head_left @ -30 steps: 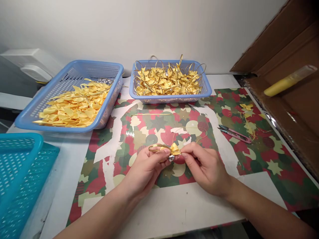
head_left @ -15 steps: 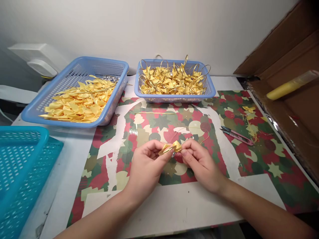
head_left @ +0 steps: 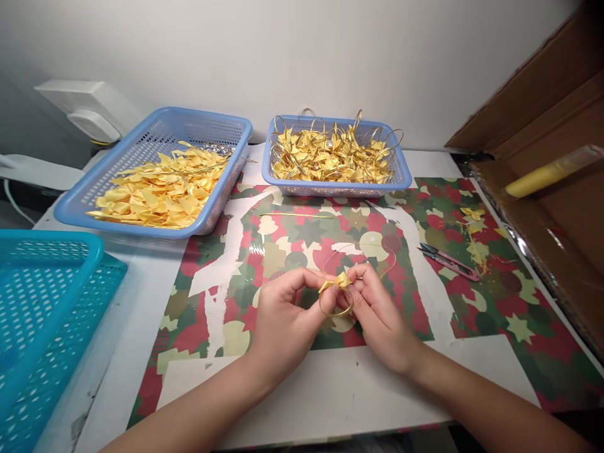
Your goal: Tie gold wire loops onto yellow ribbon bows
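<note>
Between my two hands is a yellow ribbon bow [head_left: 343, 280] with a loop of gold cord [head_left: 336, 314] hanging below it. My left hand [head_left: 289, 314] pinches the bow's left side between thumb and fingers. From the right, my right hand [head_left: 381, 318] pinches its other side, with the fingertips of both hands close together. A thin loose thread [head_left: 394, 258] curves over the mat behind my right fingers. Part of the bow is hidden by my fingertips.
A blue basket [head_left: 198, 229] of yellow ribbon pieces stands back left. Another blue basket [head_left: 337, 187] holds bows with gold loops. A teal basket [head_left: 89, 302] is at left. Thread snips [head_left: 449, 262] and yellow scraps [head_left: 476, 248] lie right, near a cardboard box [head_left: 533, 129].
The bow has turned in my fingers and moved slightly right; its gold loop now hangs below, open toward me. Both hands still hold it. The view has shifted a little.
</note>
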`<action>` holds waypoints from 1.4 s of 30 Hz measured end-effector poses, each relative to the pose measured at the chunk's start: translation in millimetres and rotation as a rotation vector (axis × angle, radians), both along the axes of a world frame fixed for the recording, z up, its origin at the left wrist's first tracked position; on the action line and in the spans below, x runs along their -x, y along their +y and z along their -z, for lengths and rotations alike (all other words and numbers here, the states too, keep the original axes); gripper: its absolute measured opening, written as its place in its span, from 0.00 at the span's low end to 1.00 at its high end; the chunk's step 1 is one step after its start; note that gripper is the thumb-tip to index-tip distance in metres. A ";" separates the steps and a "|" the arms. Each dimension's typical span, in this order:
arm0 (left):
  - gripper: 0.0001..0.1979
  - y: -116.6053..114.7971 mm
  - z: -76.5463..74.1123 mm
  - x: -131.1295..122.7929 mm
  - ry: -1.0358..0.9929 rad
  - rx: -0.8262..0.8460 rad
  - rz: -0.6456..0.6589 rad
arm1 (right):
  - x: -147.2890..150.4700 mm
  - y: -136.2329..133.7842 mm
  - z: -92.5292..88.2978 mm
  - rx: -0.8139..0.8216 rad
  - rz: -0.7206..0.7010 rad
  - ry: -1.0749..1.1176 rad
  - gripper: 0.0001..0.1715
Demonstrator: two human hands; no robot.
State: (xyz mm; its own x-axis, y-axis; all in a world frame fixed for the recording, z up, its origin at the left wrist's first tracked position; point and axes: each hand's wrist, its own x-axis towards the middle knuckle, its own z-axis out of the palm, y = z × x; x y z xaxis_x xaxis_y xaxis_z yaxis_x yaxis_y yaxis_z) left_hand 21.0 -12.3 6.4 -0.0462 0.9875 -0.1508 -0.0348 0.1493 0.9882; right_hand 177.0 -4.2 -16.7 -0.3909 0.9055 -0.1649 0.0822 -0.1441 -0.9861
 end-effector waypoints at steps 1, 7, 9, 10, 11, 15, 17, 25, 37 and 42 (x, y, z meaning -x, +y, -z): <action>0.06 0.4 0.6 0.0 0.007 0.000 0.001 | 0.3 -0.4 0.1 -0.004 -0.009 0.000 0.11; 0.07 5.0 2.1 3.3 0.069 -0.059 -0.043 | 0.1 -5.4 -7.2 -0.553 0.263 -0.301 0.06; 0.07 5.5 2.6 4.2 0.113 -0.094 -0.058 | 1.1 -7.9 -11.5 -0.841 0.293 -0.384 0.05; 0.06 5.3 2.9 4.2 0.134 -0.112 -0.060 | 1.8 -8.6 -13.0 -0.936 0.271 -0.408 0.06; 0.06 4.8 3.3 4.0 0.153 -0.130 -0.061 | 2.5 -8.7 -13.9 -0.994 0.253 -0.434 0.09; 0.05 2.0 4.0 1.1 0.206 -0.204 -0.055 | 3.2 -3.2 -12.6 -1.013 0.343 -0.546 0.10; 0.05 1.1 3.4 -0.3 0.229 -0.234 -0.043 | 2.5 0.5 -11.3 -0.995 0.357 -0.569 0.08; 0.07 1.2 5.2 -0.3 0.307 -0.353 0.003 | 1.9 5.8 -11.7 -1.114 0.367 -0.583 0.10; 0.09 11.8 14.9 6.6 0.405 -0.223 0.053 | -9.0 7.0 -13.6 -0.969 0.305 -0.047 0.10; 0.10 24.0 21.3 12.7 0.308 -0.132 0.031 | -29.8 9.7 -53.2 -0.639 0.334 0.347 0.08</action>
